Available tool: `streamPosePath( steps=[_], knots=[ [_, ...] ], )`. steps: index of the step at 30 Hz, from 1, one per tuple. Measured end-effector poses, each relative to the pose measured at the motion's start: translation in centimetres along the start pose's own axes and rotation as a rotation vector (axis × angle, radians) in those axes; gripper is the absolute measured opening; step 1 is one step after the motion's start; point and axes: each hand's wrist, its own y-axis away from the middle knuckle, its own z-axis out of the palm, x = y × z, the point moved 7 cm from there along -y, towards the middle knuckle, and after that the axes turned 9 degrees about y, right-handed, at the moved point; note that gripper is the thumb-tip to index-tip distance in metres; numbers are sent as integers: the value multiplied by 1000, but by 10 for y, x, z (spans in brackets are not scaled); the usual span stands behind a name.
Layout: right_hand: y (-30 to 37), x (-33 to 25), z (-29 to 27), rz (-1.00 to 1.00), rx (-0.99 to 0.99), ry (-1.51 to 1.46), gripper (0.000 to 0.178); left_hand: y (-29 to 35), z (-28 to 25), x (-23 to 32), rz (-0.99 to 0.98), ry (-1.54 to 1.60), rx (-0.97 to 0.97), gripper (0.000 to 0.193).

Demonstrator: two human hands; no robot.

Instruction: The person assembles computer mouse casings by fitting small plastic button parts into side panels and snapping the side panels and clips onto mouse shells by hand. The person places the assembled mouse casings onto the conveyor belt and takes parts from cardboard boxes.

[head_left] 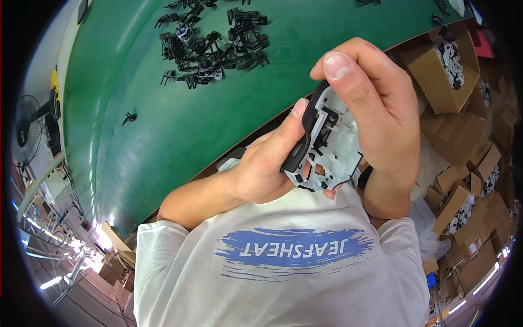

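A translucent white plastic housing [342, 158] with a black edge strip along its left side is held in front of my chest, tilted, its hollow inner side facing up. My left hand [267, 163] grips it from the left, thumb pressed on the black strip and fingers underneath. My right hand [384, 103] is closed around the upper right of the housing, with thumb and forefinger bent at its top corner. A black part sits inside the housing. Some fingers of both hands are hidden behind it.
On the green table [120, 158] lies a pile of black plastic parts [215, 46], with one small black part [129, 117] apart from it. To the right stand an open cardboard box [441, 76] of white-and-black parts and several more cartons. A fan [30, 128] is at far left.
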Motion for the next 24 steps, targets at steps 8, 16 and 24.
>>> streamPosePath(
  steps=[8,16,24],
  knots=[
    [1,-13,-2,-96,-12,141,30,2,16,7,44,344,-119,69],
    [0,-5,-14,-350,297,7,21,4,4,27,126,-87,-116,65],
    [14,7,-25,-603,429,-113,26,16,10,54,242,-402,-87,84]
  ],
)
